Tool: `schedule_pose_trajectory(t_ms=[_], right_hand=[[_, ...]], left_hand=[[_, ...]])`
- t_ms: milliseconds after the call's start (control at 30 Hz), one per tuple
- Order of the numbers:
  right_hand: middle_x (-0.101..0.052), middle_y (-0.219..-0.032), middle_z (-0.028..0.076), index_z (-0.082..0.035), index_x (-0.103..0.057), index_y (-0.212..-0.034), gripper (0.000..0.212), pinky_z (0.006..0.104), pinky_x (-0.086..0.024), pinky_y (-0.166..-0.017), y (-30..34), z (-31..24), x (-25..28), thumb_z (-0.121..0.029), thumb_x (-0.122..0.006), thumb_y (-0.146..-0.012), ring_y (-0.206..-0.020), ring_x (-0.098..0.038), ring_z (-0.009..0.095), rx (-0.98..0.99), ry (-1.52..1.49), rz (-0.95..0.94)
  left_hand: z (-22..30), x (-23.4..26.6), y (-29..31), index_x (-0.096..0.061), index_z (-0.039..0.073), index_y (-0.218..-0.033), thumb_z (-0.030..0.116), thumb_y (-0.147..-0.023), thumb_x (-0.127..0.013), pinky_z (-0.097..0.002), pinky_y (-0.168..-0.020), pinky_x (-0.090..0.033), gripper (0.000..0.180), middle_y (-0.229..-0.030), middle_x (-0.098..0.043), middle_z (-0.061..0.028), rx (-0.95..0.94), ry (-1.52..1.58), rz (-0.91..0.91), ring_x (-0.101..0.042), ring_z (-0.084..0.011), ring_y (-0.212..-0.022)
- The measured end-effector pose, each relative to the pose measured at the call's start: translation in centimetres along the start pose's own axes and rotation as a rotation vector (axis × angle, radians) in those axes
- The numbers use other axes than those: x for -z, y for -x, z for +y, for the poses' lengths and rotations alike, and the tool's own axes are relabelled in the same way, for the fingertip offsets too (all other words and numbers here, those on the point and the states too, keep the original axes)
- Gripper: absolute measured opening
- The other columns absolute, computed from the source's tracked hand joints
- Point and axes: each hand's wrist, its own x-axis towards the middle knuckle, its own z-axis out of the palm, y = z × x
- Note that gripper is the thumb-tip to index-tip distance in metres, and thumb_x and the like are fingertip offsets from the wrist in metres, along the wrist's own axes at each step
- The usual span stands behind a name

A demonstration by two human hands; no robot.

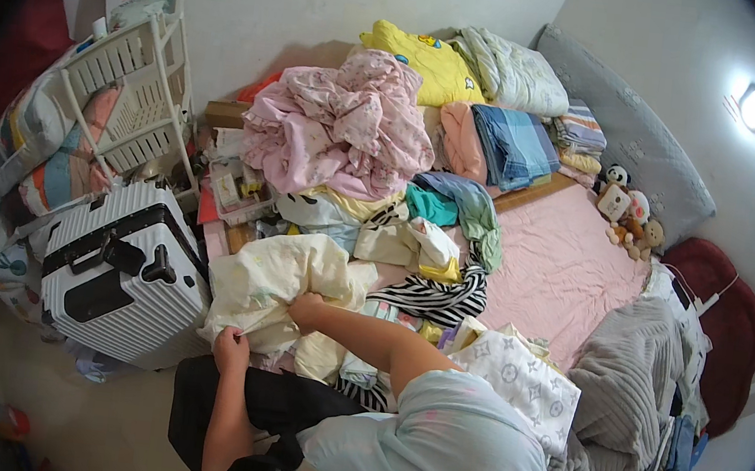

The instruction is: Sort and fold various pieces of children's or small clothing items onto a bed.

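Note:
A cream cloth (278,266) with a faint pale pattern lies bunched in front of me, at the near left part of the bed. My left hand (230,349) is closed on its near left edge, fingers pinching the fabric. My right hand (303,312) is curled into the folds near the middle of the cloth; its fingertips are partly hidden there. Just beyond the right forearm lies a black-and-white zebra-striped cloth (435,297). A white patterned cloth (519,379) lies to the right, beside my body. A black cloth (203,410) hangs by my left forearm.
A white ribbed suitcase (161,323) stands close on the left, before a cream plastic rack (129,62). A pink bedding heap (343,122), folded blankets (511,148) and plush toys (629,207) lie farther back. A grey ribbed blanket (624,381) is at right on the pink sheet (546,253).

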Motion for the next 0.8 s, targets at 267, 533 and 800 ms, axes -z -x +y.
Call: schedule_pose_trajectory(t_ms=[267,533,800], right_hand=[[-0.052,-0.117,0.018,-0.007,-0.053,-0.118,0.054,0.0437,-0.04,-0.091,2.2,-0.6,-2.5,-0.029,-0.065,-0.071,-0.111,-0.049,0.033,-0.069,-0.141,0.256],[-0.06,-0.102,0.014,-0.013,-0.058,-0.11,0.037,0.0428,-0.046,-0.08,0.3,3.1,-6.8,-0.019,-0.056,-0.074,-0.096,-0.058,0.031,-0.058,-0.337,0.55],[-0.062,-0.09,0.015,-0.008,-0.062,-0.093,0.024,0.0459,-0.047,-0.073,2.3,11.1,2.2,-0.018,-0.058,-0.071,-0.085,-0.061,0.034,-0.175,-0.296,0.827]], left_hand=[[1.9,0.9,0.7,-0.052,0.003,-0.084,0.013,-0.078,-0.063,-0.0426,-0.068,-0.045,0.016,-0.079,-0.059,-0.0147,-0.052,0.133,0.197,-0.058,-0.0345,-0.077],[2.9,2.1,1.9,-0.044,0.004,-0.088,0.006,-0.078,-0.058,-0.0458,-0.078,-0.039,0.017,-0.091,-0.05,-0.0141,-0.368,-0.006,0.575,-0.049,-0.0361,-0.089],[1.7,3.2,2.0,-0.047,0.005,-0.087,0.012,-0.082,-0.057,-0.0473,-0.081,-0.036,0.013,-0.087,-0.052,-0.0151,-0.446,0.057,0.584,-0.049,-0.036,-0.089]])
